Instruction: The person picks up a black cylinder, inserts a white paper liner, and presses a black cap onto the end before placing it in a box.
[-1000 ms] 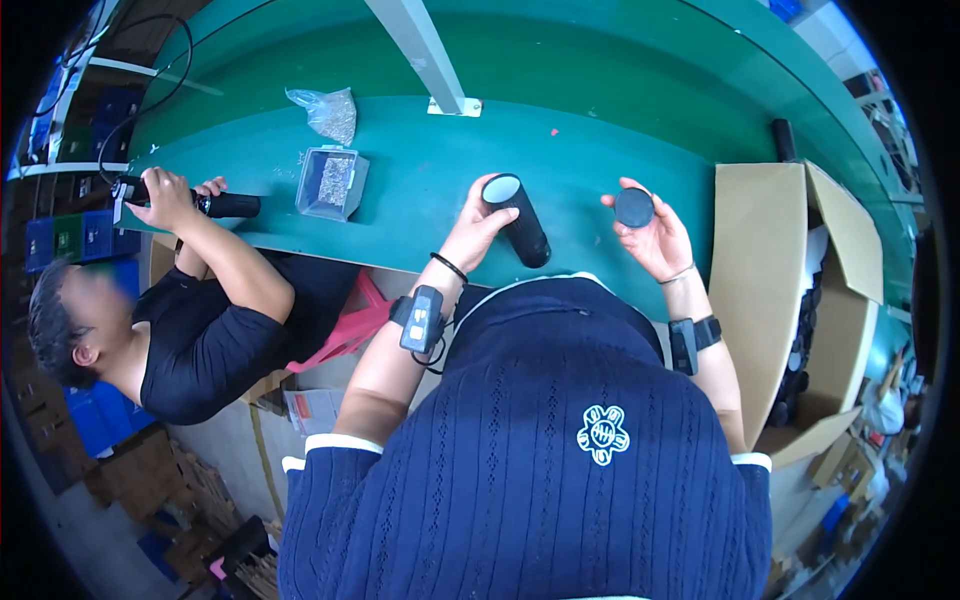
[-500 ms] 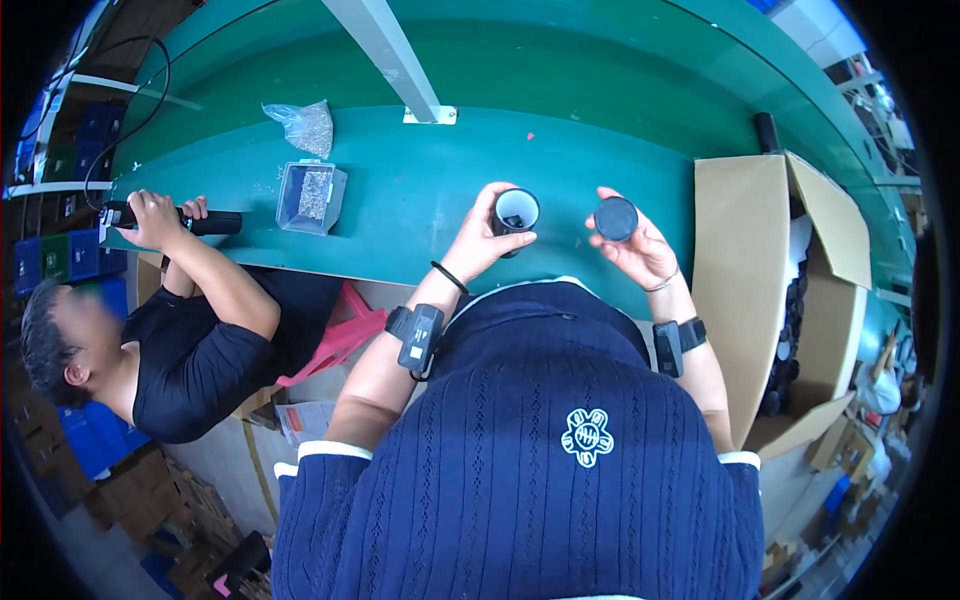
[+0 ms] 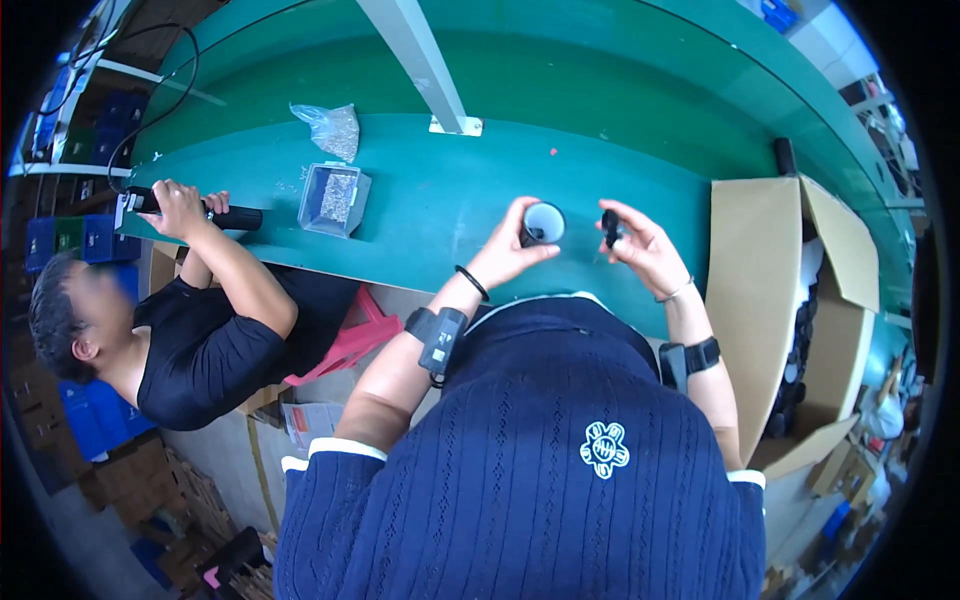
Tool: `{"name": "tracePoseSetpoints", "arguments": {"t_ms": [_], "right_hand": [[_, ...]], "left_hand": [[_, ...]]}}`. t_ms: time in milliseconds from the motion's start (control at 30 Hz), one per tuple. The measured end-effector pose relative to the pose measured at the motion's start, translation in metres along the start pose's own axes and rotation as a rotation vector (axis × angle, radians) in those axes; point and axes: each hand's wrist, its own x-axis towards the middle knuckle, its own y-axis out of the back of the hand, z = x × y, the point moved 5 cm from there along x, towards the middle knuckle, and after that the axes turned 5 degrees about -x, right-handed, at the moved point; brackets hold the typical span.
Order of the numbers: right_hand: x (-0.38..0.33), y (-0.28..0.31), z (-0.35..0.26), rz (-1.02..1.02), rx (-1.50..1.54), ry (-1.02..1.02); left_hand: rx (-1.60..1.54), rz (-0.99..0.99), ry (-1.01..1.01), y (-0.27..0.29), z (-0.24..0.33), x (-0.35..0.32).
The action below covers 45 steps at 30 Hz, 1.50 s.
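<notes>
My left hand is wrapped round a black cup-shaped cylinder, its open mouth tilted up toward me. The inside is pale, and something small and dark lies at its bottom. To the right of it, my right hand pinches a black round cap between thumb and fingers. The cap is turned nearly edge-on and stays apart from the cylinder. Both hands are above the green tabletop, close to its near edge.
On the left stand a clear bin of small silvery pieces and a plastic bag of similar ones. A co-worker there grips a black cylindrical thing. At right, an open cardboard box holds dark items. A metal post rises behind.
My right hand has turned the cap from face-on to nearly edge-on. The whole view has shifted slightly. My left hand keeps its hold on the cylinder.
</notes>
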Motion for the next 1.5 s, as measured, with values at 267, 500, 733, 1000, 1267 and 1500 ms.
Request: {"name": "tracePoseSetpoints", "arguments": {"t_ms": [267,500,733,1000,1267,1500], "right_hand": [[0.021,-0.052,-0.03,0.023,-1.173,0.235],[0.026,-0.05,-0.024,0.037,-1.352,0.365],[0.029,-0.045,-0.018,0.104,-1.413,0.373],[0.027,-0.049,-0.017,0.135,-1.437,0.358],[0.027,-0.055,-0.02,0.149,-1.493,0.351],[0.027,-0.062,-0.023,0.155,-1.592,0.224]], "left_hand": [[0.171,-0.009,-0.152,-0.016,-0.007,0.005],[0.225,-0.022,-0.174,-0.017,0.001,0.002],[0.368,0.034,-0.198,-0.024,-0.002,0.008],[0.387,0.063,-0.201,-0.027,-0.005,0.008],[0.381,0.028,-0.177,-0.027,-0.001,0.007],[0.471,0.008,-0.168,-0.03,0.002,0.005]]}}
